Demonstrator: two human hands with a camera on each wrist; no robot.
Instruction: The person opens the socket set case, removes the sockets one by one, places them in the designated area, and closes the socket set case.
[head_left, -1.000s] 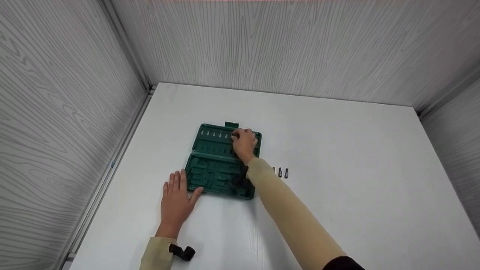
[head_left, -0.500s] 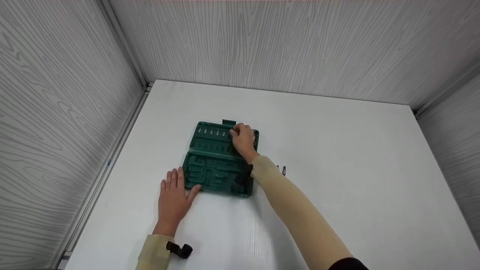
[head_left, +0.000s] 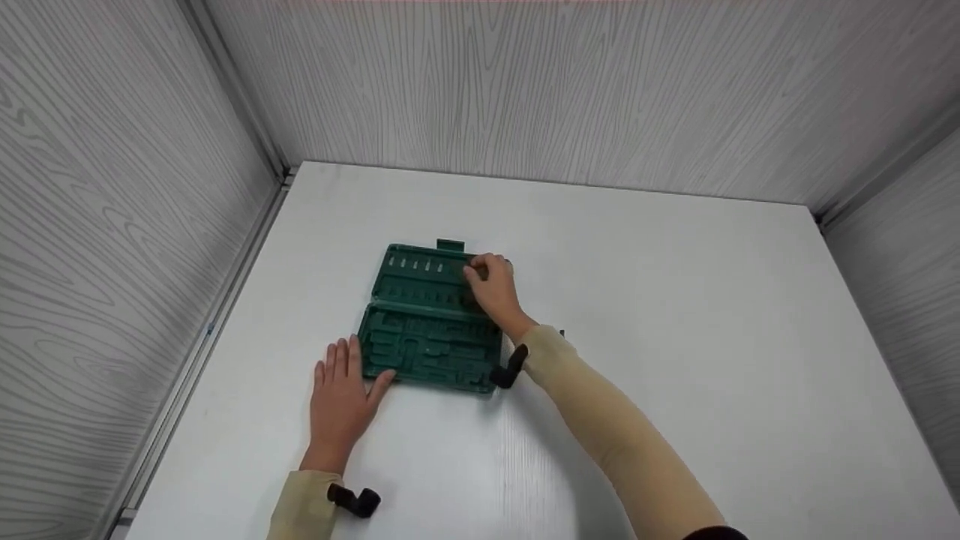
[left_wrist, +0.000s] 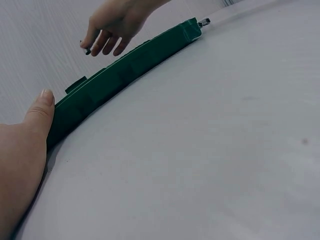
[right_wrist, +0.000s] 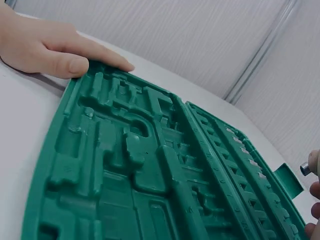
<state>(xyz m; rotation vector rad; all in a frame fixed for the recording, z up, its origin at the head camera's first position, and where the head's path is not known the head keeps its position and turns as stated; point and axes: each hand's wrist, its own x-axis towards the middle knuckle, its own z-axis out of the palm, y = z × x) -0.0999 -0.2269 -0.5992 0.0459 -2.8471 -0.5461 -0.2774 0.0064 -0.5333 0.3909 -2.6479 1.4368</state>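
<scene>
A green plastic tool case [head_left: 420,303] lies opened flat on the white table, with moulded slots in both halves. Several small silver screwdriver bits [head_left: 415,265] sit in a row in its far half. Over the right part of that half is my right hand [head_left: 495,291]; in the left wrist view its thumb and fingertip pinch a small metal bit [left_wrist: 86,50], whose silver end [right_wrist: 304,169] shows in the right wrist view. My left hand [head_left: 341,401] lies with straight fingers along the case's left side, the thumb touching its near edge.
On the table right of the case, a loose metal bit [left_wrist: 203,22] lies, mostly hidden by my right sleeve [head_left: 600,420] in the head view. Grey wood-grain panels [head_left: 525,90] enclose the table at the back and sides.
My right hand, pinching the bit, has shifted a little right, away from the row of bits. Its forearm now covers more of the loose bits. My left hand stays against the case.
</scene>
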